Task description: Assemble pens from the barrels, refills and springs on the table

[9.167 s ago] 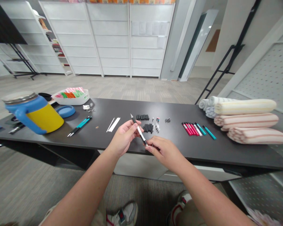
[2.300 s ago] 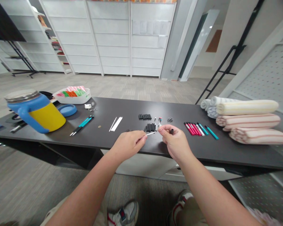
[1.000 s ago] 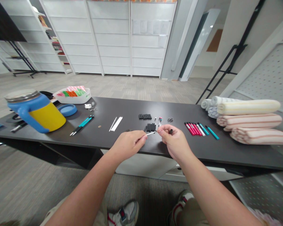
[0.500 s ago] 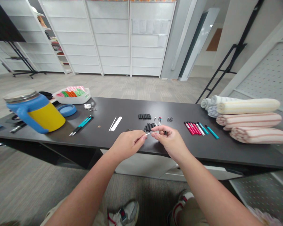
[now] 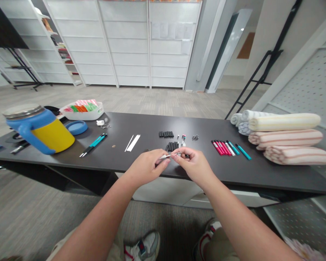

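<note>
My left hand [image 5: 148,165] is closed around a slim white pen part [image 5: 165,156] that sticks out towards the right, just above the table's front edge. My right hand [image 5: 194,163] pinches its other end between thumb and forefinger. A small dark piece [image 5: 187,156] shows by the curled fingers of my right hand; whether it is held there is unclear. Right behind the hands lie several black pen grips [image 5: 172,146], partly covered by my fingers. Another row of short black pieces [image 5: 166,134] lies farther back, with tiny metal parts [image 5: 195,137] to its right.
White refills [image 5: 133,143] and assembled turquoise-and-black pens [image 5: 93,145] lie left on the dark table [image 5: 130,125]. Pink, white and turquoise barrels [image 5: 222,148] and rolled towels [image 5: 290,137] are right. A blue-yellow mug [image 5: 43,128] and white basket [image 5: 83,114] stand far left.
More of the white pen part shows between my hands, and it tilts up slightly to the right. My right fingers have curled in closer around its end.
</note>
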The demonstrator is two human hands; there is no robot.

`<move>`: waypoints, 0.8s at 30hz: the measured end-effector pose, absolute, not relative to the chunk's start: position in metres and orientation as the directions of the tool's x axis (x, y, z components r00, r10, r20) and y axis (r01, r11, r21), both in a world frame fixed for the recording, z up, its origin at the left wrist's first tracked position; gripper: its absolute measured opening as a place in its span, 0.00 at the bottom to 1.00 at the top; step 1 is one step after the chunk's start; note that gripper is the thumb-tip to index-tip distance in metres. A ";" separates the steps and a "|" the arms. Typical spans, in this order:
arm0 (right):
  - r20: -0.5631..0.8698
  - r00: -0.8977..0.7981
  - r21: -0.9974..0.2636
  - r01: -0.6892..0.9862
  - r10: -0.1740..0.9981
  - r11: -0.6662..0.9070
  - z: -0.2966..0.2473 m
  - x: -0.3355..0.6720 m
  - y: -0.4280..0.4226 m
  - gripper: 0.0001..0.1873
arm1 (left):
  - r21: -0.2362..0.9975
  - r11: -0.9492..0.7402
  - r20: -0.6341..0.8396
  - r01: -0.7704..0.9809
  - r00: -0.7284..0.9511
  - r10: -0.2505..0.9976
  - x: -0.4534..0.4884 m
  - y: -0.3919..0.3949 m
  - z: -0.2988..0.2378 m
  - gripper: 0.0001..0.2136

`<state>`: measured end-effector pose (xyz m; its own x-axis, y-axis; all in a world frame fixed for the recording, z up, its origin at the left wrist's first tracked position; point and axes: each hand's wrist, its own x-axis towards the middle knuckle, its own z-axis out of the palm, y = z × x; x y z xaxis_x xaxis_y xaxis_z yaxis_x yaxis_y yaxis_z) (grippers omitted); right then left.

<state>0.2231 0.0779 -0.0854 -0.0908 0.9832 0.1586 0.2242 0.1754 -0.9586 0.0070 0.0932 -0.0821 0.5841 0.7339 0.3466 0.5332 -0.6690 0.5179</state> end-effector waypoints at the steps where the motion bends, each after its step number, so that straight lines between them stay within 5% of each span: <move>1: 0.168 -0.080 -0.958 0.220 0.983 0.181 -0.086 0.223 0.078 0.20 | 0.523 -0.668 0.348 0.529 0.583 0.734 0.007 0.093 -0.082 0.08; 24: 0.244 -0.124 -0.909 0.317 0.962 0.271 -0.089 0.222 0.073 0.16 | 0.431 -0.708 0.340 0.560 0.626 0.702 0.006 0.095 -0.087 0.11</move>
<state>0.2217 0.0726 -0.0888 -0.1236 0.9619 0.2439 0.3167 0.2712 -0.9089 0.0059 0.0951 -0.0873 0.6260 0.7019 0.3398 0.5596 -0.7078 0.4312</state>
